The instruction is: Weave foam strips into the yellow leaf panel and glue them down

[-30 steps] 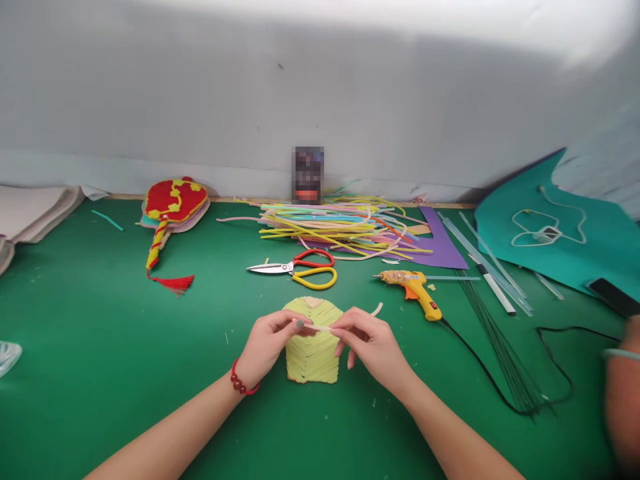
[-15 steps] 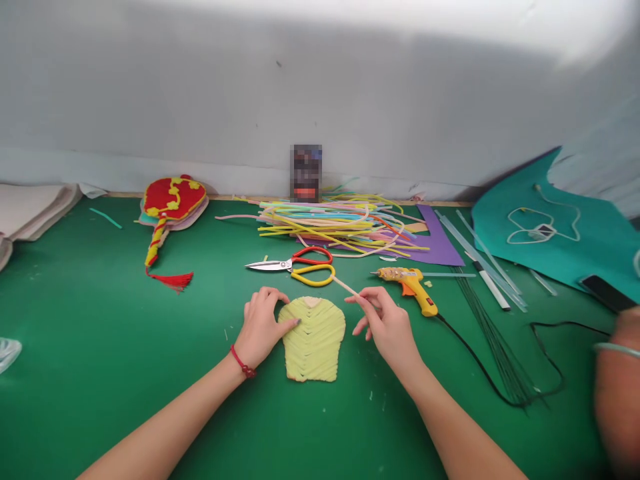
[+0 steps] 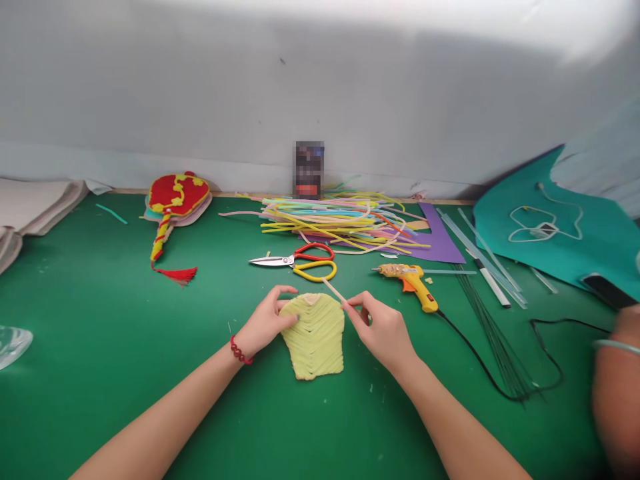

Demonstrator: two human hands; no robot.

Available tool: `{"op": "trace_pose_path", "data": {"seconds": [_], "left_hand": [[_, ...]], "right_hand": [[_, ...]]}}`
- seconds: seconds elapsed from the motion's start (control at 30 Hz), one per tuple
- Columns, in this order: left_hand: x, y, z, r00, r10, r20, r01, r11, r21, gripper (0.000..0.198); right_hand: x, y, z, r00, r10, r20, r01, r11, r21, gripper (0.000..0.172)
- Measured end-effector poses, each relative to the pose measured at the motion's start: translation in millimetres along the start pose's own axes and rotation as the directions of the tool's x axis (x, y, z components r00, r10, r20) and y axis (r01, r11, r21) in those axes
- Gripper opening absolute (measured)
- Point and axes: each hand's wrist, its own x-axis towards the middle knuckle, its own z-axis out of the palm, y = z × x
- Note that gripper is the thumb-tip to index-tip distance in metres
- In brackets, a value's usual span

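Note:
A yellow-green shirt-shaped piece (image 3: 315, 337), covered in woven strips, lies flat on the green table (image 3: 100, 347). My left hand (image 3: 267, 323), with a red bead bracelet at the wrist, rests with its fingers pressed on the piece's upper left shoulder. My right hand (image 3: 380, 327) pinches a thin pale strip (image 3: 333, 290) at the piece's upper right corner. The strip points up and left toward the scissors (image 3: 300, 261).
A yellow glue gun (image 3: 413, 283) with a black cord lies to the right. A heap of coloured strips (image 3: 340, 223), purple and teal sheets, clear glue sticks (image 3: 480, 257), thin wires and a red-and-yellow fan ornament (image 3: 173, 207) lie behind. Another person's arm (image 3: 615, 387) is at the right edge.
My hands have let go of the strip they held together over the piece. The left hand settled on the piece's left shoulder; the right carried the strip to its upper right corner.

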Motion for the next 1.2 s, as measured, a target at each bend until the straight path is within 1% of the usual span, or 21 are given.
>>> {"op": "trace_pose_path", "data": {"seconds": [0.07,0.1,0.2,0.33,0.43,0.5,0.63,0.7,0.77,0.87,0.97,1.2], "left_hand": [[2,2,-0.7,1.0,-0.016,0.015,0.016,1.0,0.012,0.056],[3,3,-1.0,1.0,-0.019,0.009,0.018,0.999,0.045,0.055],[7,6,-0.1,0.998,-0.04,-0.05,0.048,0.984,0.171,0.045],[12,10,7.2,0.988,-0.063,-0.139,0.095,0.965,0.244,0.037],[14,11,13.7,0.977,-0.031,-0.212,0.09,0.957,0.275,0.034],[14,9,16.1,0.974,0.0,-0.227,0.063,0.96,0.273,0.034],[16,5,16.2,0.98,0.068,-0.188,-0.024,0.974,0.224,0.035],[16,4,15.5,0.984,0.093,-0.15,-0.057,0.972,0.228,0.034],[16,3,15.4,0.986,0.116,-0.122,-0.081,0.964,0.255,0.032],[16,3,16.5,0.984,0.147,-0.098,-0.113,0.95,0.289,0.029],[15,4,18.7,0.984,0.166,-0.067,-0.135,0.935,0.328,0.027],[14,3,20.1,0.986,0.161,-0.035,-0.137,0.918,0.373,0.026]], "right_hand": [[0,-1,1,0.999,-0.028,0.021,0.028,1.0,-0.002,0.023],[0,-2,1,0.999,-0.04,0.03,0.04,0.999,0.0,0.022],[0,-3,2,0.997,-0.071,0.043,0.07,0.997,0.007,0.02],[0,-3,5,0.995,-0.081,0.056,0.081,0.997,0.002,0.018],[-1,-2,8,0.995,-0.052,0.081,0.052,0.999,0.008,0.017],[-1,-1,10,0.995,-0.022,0.095,0.02,1.0,0.022,0.016],[1,2,11,0.995,0.072,0.064,-0.078,0.992,0.095,0.017],[4,3,11,0.991,0.124,0.048,-0.13,0.976,0.176,0.018],[7,5,10,0.986,0.148,0.073,-0.163,0.95,0.266,0.022],[10,6,8,0.988,0.093,0.125,-0.13,0.937,0.325,0.024],[9,4,10,0.991,0.03,0.131,-0.07,0.95,0.306,0.022],[7,1,15,0.992,0.025,0.121,-0.065,0.939,0.338,0.016]]}}
